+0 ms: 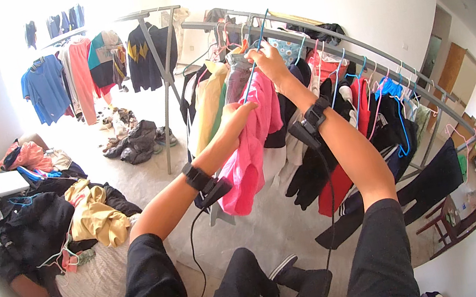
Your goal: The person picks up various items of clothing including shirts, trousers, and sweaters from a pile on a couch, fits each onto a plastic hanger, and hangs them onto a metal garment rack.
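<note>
A bright pink garment [248, 165] hangs between my arms, in front of the clothes rack [311, 35]. My left hand [236, 122] pinches it near its top, at the lower end of a blue clothes hanger [253, 72]. Higher up, my right hand [271, 64] has its fingers around the same hanger, close to the rack's bar. The hanger is tilted, and part of it is hidden by the cloth and my fingers. Just left of the pink garment hang a pale yellow garment [210, 108] and grey jeans [236, 79].
Several garments on hangers fill the rack to my right, with black trousers [434, 176] at its end. A heap of clothes [36, 222] lies on a seat at left. Dark clothing [139, 142] lies on the floor. A second rack [161, 52] stands behind; wooden chairs [451, 220] are at right.
</note>
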`<action>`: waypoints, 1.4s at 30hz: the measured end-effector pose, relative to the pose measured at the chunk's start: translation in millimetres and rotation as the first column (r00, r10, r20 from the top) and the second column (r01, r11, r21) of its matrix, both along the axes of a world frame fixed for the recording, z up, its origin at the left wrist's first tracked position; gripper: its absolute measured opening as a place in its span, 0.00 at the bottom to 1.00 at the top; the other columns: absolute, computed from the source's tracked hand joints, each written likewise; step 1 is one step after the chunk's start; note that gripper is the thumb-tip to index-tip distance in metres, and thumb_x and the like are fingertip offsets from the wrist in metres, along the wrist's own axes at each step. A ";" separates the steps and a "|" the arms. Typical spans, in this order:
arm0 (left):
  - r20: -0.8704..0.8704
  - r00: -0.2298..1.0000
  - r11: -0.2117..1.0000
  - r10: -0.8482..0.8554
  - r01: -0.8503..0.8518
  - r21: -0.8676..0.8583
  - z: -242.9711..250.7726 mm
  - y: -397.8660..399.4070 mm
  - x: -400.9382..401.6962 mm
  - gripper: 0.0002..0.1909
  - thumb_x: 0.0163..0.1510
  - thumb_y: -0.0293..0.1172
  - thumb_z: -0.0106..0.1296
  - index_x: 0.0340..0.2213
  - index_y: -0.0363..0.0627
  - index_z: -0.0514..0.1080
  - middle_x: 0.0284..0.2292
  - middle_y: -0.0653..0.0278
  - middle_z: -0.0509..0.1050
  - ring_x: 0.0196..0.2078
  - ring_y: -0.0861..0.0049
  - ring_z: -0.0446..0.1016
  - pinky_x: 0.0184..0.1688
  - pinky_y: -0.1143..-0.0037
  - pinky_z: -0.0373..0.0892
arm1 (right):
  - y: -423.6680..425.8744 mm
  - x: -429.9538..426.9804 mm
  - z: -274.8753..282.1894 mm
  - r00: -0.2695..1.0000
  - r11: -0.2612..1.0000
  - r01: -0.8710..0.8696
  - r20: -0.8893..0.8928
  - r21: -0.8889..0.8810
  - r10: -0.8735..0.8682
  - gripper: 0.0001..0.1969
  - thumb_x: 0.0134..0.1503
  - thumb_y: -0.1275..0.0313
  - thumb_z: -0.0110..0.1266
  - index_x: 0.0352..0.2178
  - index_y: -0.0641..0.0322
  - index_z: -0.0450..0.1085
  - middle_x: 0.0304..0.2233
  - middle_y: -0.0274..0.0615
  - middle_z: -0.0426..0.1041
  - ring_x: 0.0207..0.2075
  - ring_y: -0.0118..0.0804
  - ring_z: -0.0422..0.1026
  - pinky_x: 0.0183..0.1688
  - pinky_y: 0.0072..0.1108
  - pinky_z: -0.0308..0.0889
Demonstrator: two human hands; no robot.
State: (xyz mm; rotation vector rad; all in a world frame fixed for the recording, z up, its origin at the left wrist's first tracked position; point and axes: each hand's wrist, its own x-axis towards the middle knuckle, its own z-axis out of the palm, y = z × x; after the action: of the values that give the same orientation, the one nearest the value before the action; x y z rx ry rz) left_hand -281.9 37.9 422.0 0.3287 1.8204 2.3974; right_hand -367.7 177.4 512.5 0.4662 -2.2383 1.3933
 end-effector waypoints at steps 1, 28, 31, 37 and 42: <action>-0.004 1.000 1.000 -0.003 0.003 0.006 5.3 6.6 -8.1 0.10 0.49 0.33 0.52 0.24 0.37 0.69 0.18 0.69 0.67 0.20 0.82 0.69 0.21 0.79 0.64 | 5.4 -13.3 -0.6 1.000 1.000 0.003 -0.004 0.006 -0.003 0.17 0.47 0.67 0.52 0.35 0.69 0.63 0.31 0.41 0.70 0.32 0.28 0.69 0.38 0.19 0.65; -0.023 0.994 0.986 0.106 -0.108 -0.130 -87.0 89.3 -240.3 0.23 0.47 0.36 0.42 0.40 0.27 0.66 0.34 0.52 0.71 0.35 0.71 0.70 0.32 0.69 0.65 | 41.6 -177.3 -114.1 0.876 0.728 0.447 -0.422 0.521 -0.236 0.32 0.50 0.74 0.43 0.57 0.71 0.45 0.54 0.55 0.58 0.50 0.54 0.63 0.46 0.36 0.65; -0.022 0.999 0.969 0.028 -0.032 -0.246 -98.2 76.3 -235.3 0.22 0.49 0.36 0.42 0.41 0.28 0.66 0.35 0.52 0.71 0.35 0.73 0.70 0.32 0.69 0.66 | 23.3 -168.7 -124.7 0.830 0.726 0.510 -0.484 0.460 -0.277 0.32 0.49 0.77 0.43 0.56 0.73 0.45 0.53 0.58 0.58 0.49 0.55 0.64 0.46 0.36 0.65; -0.423 0.905 0.995 -0.047 0.007 -0.095 -114.2 58.4 -204.8 0.23 0.55 0.35 0.42 0.47 0.30 0.64 0.46 0.53 0.68 0.49 0.70 0.65 0.51 0.74 0.60 | 3.3 -124.0 -139.1 0.771 0.827 0.486 -0.584 0.284 -0.253 0.34 0.48 0.82 0.42 0.57 0.75 0.42 0.53 0.63 0.56 0.50 0.57 0.63 0.48 0.33 0.64; -0.559 0.829 0.995 0.022 -0.072 -0.067 -112.4 62.7 -208.4 0.22 0.51 0.32 0.44 0.45 0.27 0.65 0.44 0.50 0.71 0.48 0.69 0.67 0.51 0.73 0.61 | 5.8 -107.2 -130.9 0.772 0.835 0.494 -0.564 0.243 -0.293 0.34 0.48 0.82 0.43 0.57 0.74 0.41 0.53 0.62 0.56 0.51 0.57 0.61 0.50 0.34 0.62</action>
State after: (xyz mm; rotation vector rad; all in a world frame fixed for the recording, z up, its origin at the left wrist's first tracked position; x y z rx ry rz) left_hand -490.3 100.7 309.6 1.0913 2.1576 2.4099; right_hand -474.9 183.3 381.6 0.3847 -1.9911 0.5238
